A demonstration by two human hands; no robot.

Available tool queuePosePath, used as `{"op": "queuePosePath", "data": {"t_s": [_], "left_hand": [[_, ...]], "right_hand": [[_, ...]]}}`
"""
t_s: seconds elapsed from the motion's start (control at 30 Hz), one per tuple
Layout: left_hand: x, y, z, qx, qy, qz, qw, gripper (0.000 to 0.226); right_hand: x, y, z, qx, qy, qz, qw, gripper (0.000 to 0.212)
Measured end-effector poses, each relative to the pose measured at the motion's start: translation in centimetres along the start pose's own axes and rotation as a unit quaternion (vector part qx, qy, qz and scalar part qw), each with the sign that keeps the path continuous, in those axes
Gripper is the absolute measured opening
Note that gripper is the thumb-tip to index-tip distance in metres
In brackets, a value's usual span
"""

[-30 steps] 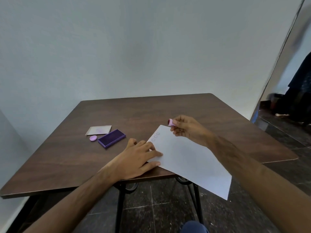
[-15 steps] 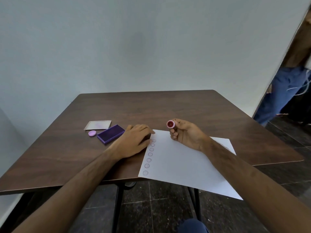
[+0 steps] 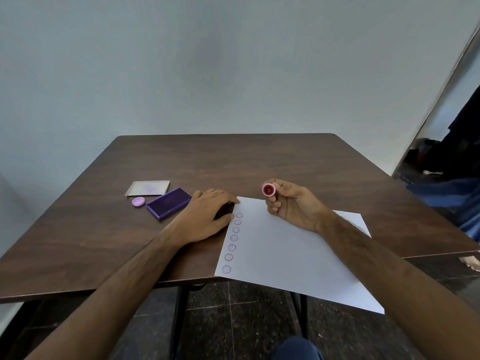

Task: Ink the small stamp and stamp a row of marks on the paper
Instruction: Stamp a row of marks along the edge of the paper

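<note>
- Since half a second ago little has shifted: the right hand (image 3: 291, 203) has kept its place at the far edge of the paper (image 3: 291, 253) with the stamp face turned up towards the person, and the left hand (image 3: 205, 216) has stayed flat at the sheet's far-left corner. A full second back the paper lay slewed and only a few marks showed; now it sits straighter and the whole row is plain to see.
- The right hand is closed around the small stamp (image 3: 268, 189), pinching it between thumb and fingers, raised off the sheet, its round reddish face ringed in pink.
- The left hand lies palm down on the table (image 3: 259, 157), fingers loosely spread and gripping nothing, the fingertips (image 3: 233, 201) touching the paper's left edge near the far corner.
- A row of seven round purple marks (image 3: 233, 239) runs down the left margin of the sheet, from beside the left hand to the near-left corner.
- The near part of the paper overhangs the near edge of the table.
- Left of the left hand, just beside it, lies the open purple ink pad (image 3: 168, 203); the hand's far side seems to touch its right end, though I cannot be sure.
- Beyond the pad to the left lies a pale flat lid (image 3: 147, 188), and a small lilac cap (image 3: 138, 201) sits between them, near the pad's left end.
</note>
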State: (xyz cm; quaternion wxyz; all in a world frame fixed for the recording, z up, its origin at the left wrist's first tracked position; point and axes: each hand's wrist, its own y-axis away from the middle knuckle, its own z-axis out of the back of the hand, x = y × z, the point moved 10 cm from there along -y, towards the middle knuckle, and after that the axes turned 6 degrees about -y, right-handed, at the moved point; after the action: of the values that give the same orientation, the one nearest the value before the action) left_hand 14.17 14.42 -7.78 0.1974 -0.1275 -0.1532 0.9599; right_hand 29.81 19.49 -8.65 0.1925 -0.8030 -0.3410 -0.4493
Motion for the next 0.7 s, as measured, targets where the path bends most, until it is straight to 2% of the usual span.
{"op": "queuePosePath", "data": {"t_s": [0.13, 0.33, 0.53, 0.7], "left_hand": [[-0.2, 0.0, 0.2, 0.001, 0.011, 0.009, 1.0, 0.04], [-0.3, -0.1, 0.1, 0.011, -0.002, 0.012, 1.0, 0.048], [-0.1, -0.2, -0.2, 0.013, -0.05, -0.001, 0.999, 0.045], [-0.2, -0.1, -0.1, 0.008, -0.056, -0.002, 0.998, 0.043]], "right_hand": [[-0.1, -0.2, -0.3, 0.009, 0.021, -0.015, 1.0, 0.019], [-0.3, -1.5, -1.8, 0.022, 0.12, -0.074, 0.99, 0.017], [-1.3, -2.3, -3.9, 0.05, 0.026, -0.088, 0.995, 0.018], [-1.3, -2.4, -3.6, 0.039, 0.002, -0.088, 0.995, 0.017]]}}
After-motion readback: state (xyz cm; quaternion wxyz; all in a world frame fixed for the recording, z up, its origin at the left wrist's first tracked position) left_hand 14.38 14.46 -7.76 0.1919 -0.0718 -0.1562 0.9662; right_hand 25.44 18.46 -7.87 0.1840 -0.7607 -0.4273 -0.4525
